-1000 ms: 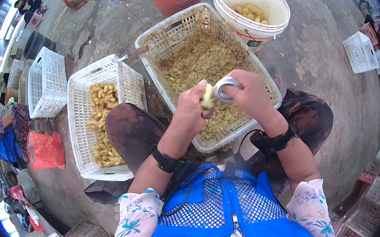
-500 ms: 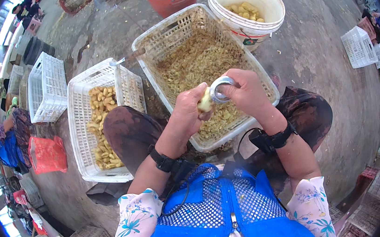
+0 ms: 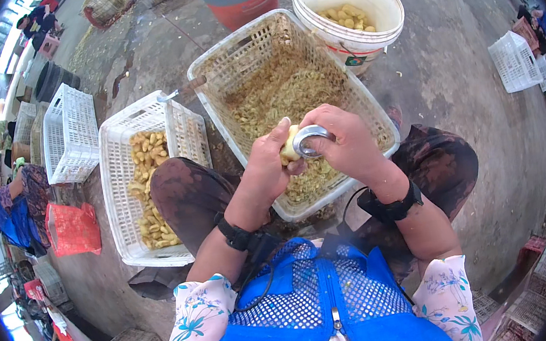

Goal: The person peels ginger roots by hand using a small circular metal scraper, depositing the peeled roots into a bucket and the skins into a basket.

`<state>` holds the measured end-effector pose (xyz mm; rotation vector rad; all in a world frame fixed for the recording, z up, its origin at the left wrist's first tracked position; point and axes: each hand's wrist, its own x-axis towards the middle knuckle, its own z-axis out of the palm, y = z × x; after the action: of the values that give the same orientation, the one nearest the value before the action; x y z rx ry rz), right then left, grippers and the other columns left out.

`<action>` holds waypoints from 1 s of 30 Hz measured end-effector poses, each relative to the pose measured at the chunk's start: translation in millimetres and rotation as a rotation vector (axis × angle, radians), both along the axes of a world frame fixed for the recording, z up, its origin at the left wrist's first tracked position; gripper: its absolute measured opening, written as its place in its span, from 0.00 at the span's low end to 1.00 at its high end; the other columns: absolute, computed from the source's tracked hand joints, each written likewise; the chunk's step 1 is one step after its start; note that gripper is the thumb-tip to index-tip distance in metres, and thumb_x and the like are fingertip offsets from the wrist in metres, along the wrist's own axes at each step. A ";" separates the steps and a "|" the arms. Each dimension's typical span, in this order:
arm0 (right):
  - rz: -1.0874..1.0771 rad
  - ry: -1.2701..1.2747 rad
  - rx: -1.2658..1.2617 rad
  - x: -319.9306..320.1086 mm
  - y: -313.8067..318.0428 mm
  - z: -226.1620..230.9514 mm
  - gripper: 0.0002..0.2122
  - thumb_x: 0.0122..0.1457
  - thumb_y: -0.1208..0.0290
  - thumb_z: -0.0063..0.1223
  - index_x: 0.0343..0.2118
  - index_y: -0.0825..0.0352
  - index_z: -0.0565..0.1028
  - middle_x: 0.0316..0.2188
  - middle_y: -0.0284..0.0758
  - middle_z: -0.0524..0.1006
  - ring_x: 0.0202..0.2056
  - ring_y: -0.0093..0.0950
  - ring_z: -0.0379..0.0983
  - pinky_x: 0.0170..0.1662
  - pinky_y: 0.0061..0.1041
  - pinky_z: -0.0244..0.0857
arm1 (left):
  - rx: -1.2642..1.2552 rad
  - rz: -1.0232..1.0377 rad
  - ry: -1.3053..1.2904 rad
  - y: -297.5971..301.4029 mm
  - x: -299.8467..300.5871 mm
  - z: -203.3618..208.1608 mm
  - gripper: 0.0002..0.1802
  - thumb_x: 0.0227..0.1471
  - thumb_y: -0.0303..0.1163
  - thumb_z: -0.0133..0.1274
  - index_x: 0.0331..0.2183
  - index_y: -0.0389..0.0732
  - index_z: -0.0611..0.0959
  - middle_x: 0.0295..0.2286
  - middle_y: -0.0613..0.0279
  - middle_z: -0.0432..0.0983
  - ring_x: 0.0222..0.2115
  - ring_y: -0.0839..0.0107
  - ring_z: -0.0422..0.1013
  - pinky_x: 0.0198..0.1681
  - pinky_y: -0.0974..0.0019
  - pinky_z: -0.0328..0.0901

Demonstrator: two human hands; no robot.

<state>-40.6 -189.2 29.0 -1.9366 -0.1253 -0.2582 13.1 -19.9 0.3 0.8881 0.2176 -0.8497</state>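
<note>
My left hand [image 3: 267, 164] is closed around a pale, peeled-looking piece of ginger [image 3: 289, 147], its thumb along the top. Wrapped in the fingers of my right hand [image 3: 349, 140] is a ring-shaped metal scraper [image 3: 299, 142], its edge against the ginger. Both hands are above a white plastic crate [image 3: 232, 135] with yellowish-brown peel scraps [image 3: 291, 94] in it. At my left, a second white crate [image 3: 112, 202] holds unpeeled-looking ginger [image 3: 150, 215]. Pale pieces of ginger [image 3: 346, 18] lie in a white bucket [image 3: 309, 15] beyond the scraps.
A tool with a metal blade and brown handle [image 3: 189, 88] rests between the two crates' rims. Behind stands a grey and red bucket [image 3: 244, 2]. Farther left are another white crate [image 3: 70, 136], a red bag [image 3: 73, 227] and a seated person in blue [image 3: 15, 210].
My right hand has shifted slightly left and down, and the ring scraper has turned on the ginger. My left hand still grips the piece. The whole view has shifted slightly.
</note>
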 end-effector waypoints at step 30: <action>-0.261 0.121 0.069 3.0 -29.1 1.5 0.07 0.56 0.76 0.61 0.26 0.71 0.75 0.18 0.28 0.69 0.23 0.16 0.61 0.27 0.25 0.58 | -0.085 -0.169 -0.209 7.7 -1.4 10.1 0.17 0.58 0.30 0.55 0.48 0.32 0.80 0.33 0.60 0.78 0.29 0.73 0.73 0.30 0.71 0.69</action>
<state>-37.5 -218.3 30.5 -1.8929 0.2152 -0.3126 11.7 -12.2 10.4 0.9171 -0.0761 -0.9080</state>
